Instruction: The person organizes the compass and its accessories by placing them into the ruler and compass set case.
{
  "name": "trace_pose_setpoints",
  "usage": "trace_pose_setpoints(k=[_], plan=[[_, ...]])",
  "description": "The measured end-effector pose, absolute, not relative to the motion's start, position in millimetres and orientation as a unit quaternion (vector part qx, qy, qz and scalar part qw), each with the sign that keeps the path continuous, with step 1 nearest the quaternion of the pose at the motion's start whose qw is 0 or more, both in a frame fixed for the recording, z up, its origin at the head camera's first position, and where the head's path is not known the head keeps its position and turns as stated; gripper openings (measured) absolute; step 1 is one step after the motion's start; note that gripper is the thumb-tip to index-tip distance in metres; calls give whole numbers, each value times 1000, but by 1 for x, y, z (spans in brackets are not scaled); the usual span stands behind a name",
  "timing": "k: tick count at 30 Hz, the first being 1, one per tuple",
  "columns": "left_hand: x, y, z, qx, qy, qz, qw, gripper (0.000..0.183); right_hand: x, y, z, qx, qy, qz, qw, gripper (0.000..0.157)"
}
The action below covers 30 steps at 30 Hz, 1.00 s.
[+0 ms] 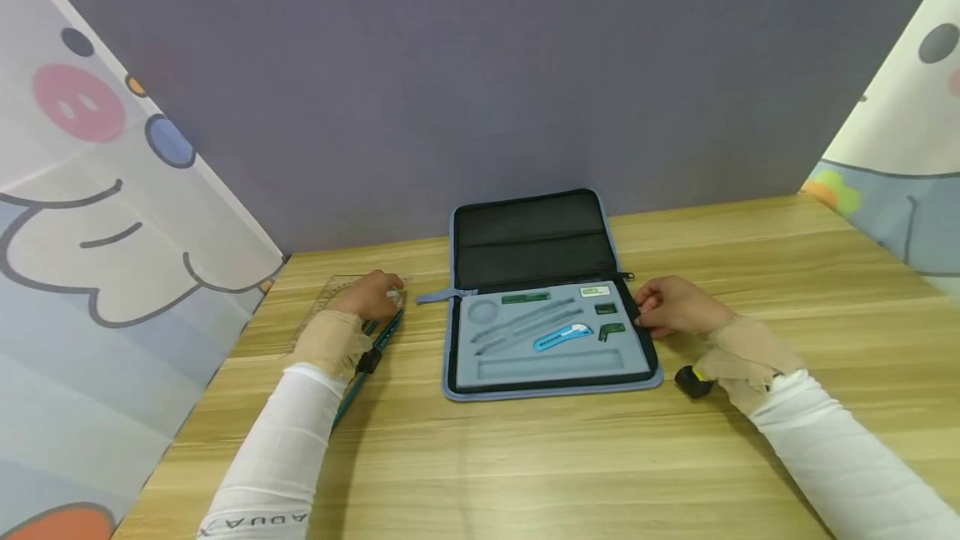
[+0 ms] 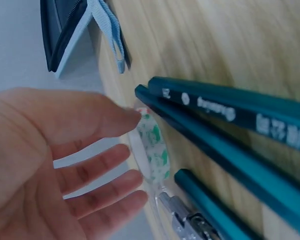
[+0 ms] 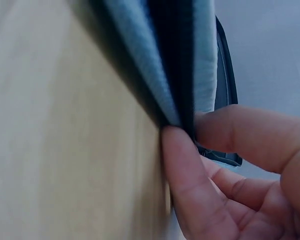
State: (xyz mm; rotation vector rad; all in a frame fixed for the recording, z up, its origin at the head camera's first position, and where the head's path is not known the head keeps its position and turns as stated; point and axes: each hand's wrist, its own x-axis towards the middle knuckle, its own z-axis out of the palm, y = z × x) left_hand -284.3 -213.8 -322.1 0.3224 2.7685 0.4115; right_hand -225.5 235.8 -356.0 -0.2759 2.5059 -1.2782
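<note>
Tape roll [image 2: 152, 147], printed with green patches, lies at the thumb of the left hand [image 1: 366, 297], whose other visible fingers are loosely bent and parted; whether they grip it cannot be told, since the index fingertip is hidden. Just beside that hand are green pencils [image 2: 225, 107], a metal tool [image 2: 189, 218] and a clear set square [image 1: 330, 294]. Between the two hands lies the open case [image 1: 534, 244], its edge pinched narrowly between thumb and finger of the right hand [image 1: 678, 307]. Its grey tray [image 1: 635, 348] carries a blue cutter [image 1: 562, 337], while the round recess [image 1: 483, 312], on the left hand's side, looks unfilled. The step in hand seems to be picking up the roll while the right hand steadies the case. The next move probably calls for a sure pinch, a lift clear of the pencils and a carry toward the round recess. Tabletop [image 1: 562, 465] runs beneath both hands.
</note>
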Motion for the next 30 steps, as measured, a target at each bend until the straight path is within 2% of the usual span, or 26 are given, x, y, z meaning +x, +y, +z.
trace_pose_setpoints(k=[8, 12, 22, 30], plan=[[-287, -218, -328, 154, 975, 111, 117, 38, -227, 235, -357, -100, 875, -449, 154, 33], [-287, -217, -328, 177, 971, 112, 112, 34, -226, 237, -357, -101, 876, -446, 153, 32], [-283, -209, -313, 184, 971, 103, 110, 42, -229, 232, -353, -95, 873, -450, 160, 31], [-280, -189, -307, 251, 960, 81, 91, 42, -229, 238, -357, -104, 867, -461, 158, 31]])
